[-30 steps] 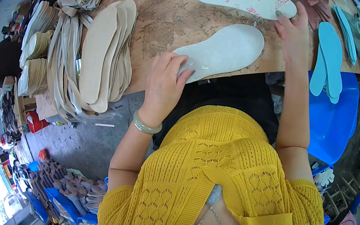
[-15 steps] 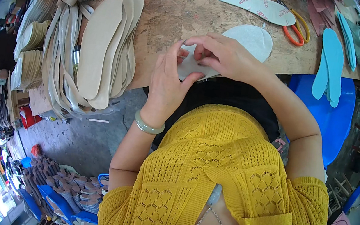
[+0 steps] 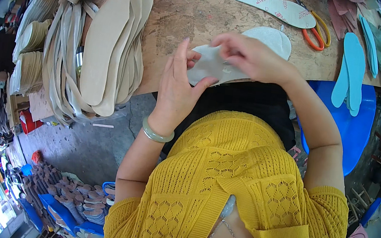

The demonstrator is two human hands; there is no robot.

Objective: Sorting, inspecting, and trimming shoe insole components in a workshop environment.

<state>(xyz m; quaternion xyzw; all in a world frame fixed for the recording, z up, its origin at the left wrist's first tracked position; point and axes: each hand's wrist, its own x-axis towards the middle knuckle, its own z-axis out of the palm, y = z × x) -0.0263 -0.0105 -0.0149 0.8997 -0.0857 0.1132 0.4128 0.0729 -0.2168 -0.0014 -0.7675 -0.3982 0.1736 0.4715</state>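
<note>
A white insole (image 3: pixel 209 68) is at the table's near edge, partly hidden by my hands. My left hand (image 3: pixel 179 81), a pale bangle on its wrist, has its end between thumb and fingers. Over the same insole is my right hand (image 3: pixel 258 59), its curled fingers smeared by motion, so I cannot see whether they grip anything. Beyond that hand, rounded white insole ends (image 3: pixel 273 39) overlap on the table.
A fanned stack of beige insoles (image 3: pixel 106 45) lies left, beside hanging grey strips (image 3: pixel 59 53). At the back right are a printed insole (image 3: pixel 272 7) and orange-handled scissors (image 3: pixel 314 36). Blue insoles (image 3: pixel 351 68) overhang the table edge above a blue chair (image 3: pixel 363 122).
My right hand has pulled away from the left fingertips, a little to the right, uncovering more of the white insole. My left hand stays nearly where it was.
</note>
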